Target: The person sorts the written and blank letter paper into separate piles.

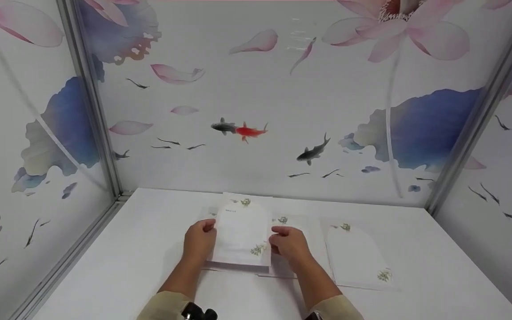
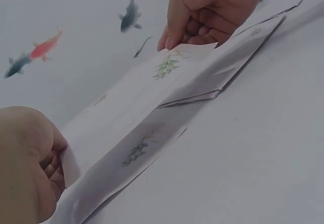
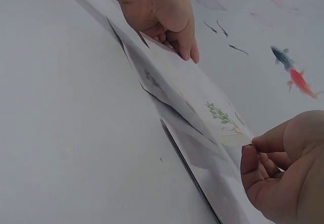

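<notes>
Both hands hold one white sheet of paper printed with green leafy sprigs, raised over other sheets. At its left edge my left hand pinches it between thumb and curled fingers. My right hand pinches the opposite edge, and the right wrist view shows its thumb at the sheet's corner beside a sprig. Beneath the raised sheet lies similar printed paper, partly hidden by it. Another stack of such paper lies just right of it, partly behind my right hand.
Farther right on the white table lies another printed paper of the same design. A white back panel painted with fish and lotus stands behind the table, with side panels in metal frames left and right.
</notes>
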The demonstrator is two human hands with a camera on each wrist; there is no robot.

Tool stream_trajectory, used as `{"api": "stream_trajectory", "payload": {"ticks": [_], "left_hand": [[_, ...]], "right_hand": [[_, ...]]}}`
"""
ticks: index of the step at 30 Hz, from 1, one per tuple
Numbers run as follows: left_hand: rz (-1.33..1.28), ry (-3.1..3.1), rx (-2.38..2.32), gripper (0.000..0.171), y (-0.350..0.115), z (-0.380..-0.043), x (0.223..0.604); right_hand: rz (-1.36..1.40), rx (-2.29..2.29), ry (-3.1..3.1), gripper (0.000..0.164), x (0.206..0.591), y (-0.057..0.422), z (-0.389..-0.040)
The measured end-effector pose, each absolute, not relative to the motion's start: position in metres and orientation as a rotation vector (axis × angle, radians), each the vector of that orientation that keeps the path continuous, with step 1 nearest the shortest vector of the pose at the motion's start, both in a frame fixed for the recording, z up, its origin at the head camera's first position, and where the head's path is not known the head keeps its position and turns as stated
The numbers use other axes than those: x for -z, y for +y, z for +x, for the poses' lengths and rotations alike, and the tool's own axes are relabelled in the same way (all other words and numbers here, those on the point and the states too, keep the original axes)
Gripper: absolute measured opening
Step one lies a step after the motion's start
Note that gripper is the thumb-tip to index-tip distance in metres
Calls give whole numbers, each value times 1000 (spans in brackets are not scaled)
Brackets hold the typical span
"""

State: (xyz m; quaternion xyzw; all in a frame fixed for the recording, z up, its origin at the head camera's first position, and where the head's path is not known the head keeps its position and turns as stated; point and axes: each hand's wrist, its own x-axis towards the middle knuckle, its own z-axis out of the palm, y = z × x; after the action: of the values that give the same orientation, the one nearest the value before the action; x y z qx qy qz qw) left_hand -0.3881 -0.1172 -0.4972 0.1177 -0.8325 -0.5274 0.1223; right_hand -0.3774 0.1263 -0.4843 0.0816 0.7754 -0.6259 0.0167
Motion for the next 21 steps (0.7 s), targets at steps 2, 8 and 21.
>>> {"api": "stream_trajectory", "payload": {"ticks": [2, 8, 21], "left_hand": [[366, -2442, 1536, 35, -127, -387, 497], [395, -2461, 1531, 36, -149, -384, 497], [426, -2454, 1448, 36, -167, -383, 503]], "right_hand": [[251, 1955, 2391, 34, 483, 116, -376], [148, 1981, 2399, 36, 486, 93, -374], [139, 1933, 2354, 37, 490, 75, -376]]}}
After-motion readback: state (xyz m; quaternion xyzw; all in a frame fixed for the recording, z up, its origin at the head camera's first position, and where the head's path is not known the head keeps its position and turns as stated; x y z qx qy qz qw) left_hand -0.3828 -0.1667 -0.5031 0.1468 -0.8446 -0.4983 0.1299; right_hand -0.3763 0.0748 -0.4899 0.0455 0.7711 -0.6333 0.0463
